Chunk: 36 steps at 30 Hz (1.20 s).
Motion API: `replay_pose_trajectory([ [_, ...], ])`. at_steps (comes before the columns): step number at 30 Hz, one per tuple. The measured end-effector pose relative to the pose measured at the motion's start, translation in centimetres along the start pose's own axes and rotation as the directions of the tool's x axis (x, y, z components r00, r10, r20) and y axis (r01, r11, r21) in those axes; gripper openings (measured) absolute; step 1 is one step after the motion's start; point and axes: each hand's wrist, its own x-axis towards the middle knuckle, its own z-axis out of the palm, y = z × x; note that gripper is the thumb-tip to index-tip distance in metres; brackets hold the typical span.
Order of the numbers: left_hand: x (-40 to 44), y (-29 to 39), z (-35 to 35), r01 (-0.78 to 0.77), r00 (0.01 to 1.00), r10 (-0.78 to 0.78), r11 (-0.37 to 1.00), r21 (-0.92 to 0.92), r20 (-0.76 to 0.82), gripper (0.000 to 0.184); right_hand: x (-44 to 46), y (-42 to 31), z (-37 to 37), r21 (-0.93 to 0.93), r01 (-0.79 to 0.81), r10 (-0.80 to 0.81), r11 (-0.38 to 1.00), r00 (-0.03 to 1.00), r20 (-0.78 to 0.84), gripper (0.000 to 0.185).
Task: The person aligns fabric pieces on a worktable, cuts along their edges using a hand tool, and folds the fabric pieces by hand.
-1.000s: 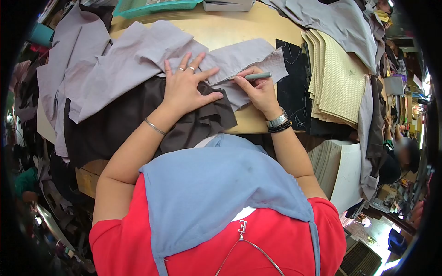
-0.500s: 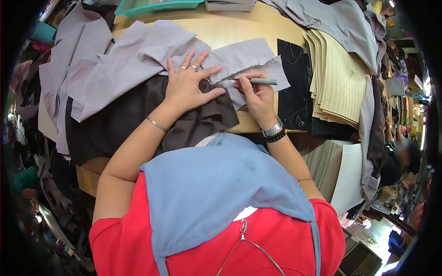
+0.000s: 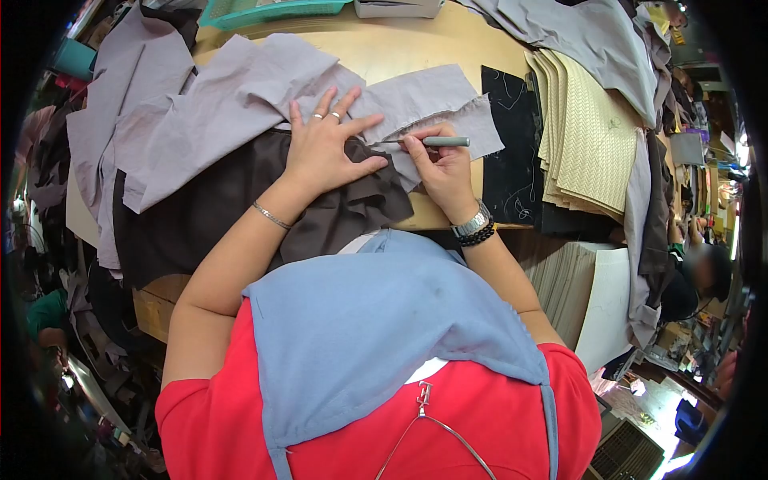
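My left hand [image 3: 324, 148] lies flat with its fingers spread, pressing on light grey cloth [image 3: 232, 100] and dark brown cloth [image 3: 232, 180] where the two meet. Between the thumb and fingers of my right hand [image 3: 442, 168] is an awl [image 3: 446, 142], a thin pointed tool with a grey-green handle. Its slim metal shaft points left toward my left thumb and forefinger. The tip rests at the edge of the cloth, too fine to make out exactly. Just above it runs a frayed, folded edge of a grey cloth piece [image 3: 428, 92].
A black strip [image 3: 508, 152] with loose threads lies right of my right hand. Beyond it is a stack of woven-textured cream sheets [image 3: 592, 136]. A teal basket [image 3: 272, 10] and a grey tray [image 3: 398, 8] stand at the table's back. White boards [image 3: 604, 308] are stacked below right.
My right hand has shifted slightly left with the awl, its tip now closer to my left hand. My left hand and the cloth stay nearly still.
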Motion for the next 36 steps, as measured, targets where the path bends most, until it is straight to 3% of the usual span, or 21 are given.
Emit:
replay_pose_trajectory([
  [11, -0.1, -0.3, 0.2, -0.027, 0.999, 0.027, 1.000, -0.004, -0.019, 0.068, 0.8, 0.0, 0.0, 0.016, -0.036, 0.035, 0.999, 0.998, 0.055, 0.012],
  [17, 0.0, -0.2, 0.0, -0.023, 1.000, 0.023, 1.000, -0.007, 0.016, 0.071, 1.1, -1.2, -0.6, 0.110, -0.209, 0.183, 0.972, 0.961, 0.207, 0.011],
  [20, 0.0, -0.3, -0.4, -0.023, 0.997, 0.023, 1.000, -0.007, 0.069, 0.075, 1.0, -0.8, -0.9, 0.197, -0.244, 0.232, 0.950, 0.969, 0.083, 0.011],
  [26, 0.0, -0.8, -1.0, -0.072, 0.987, 0.076, 0.997, -0.034, 0.139, 0.086, 0.8, -0.2, -0.3, 0.115, -0.076, 0.069, 0.990, 0.995, 0.068, 0.011],
  [36, 0.1, -1.8, -1.3, -0.132, 0.969, 0.151, 0.985, -0.107, 0.194, 0.094, 0.8, -0.4, -0.1, 0.036, -0.054, 0.051, 0.998, 0.995, 0.082, 0.008],
])
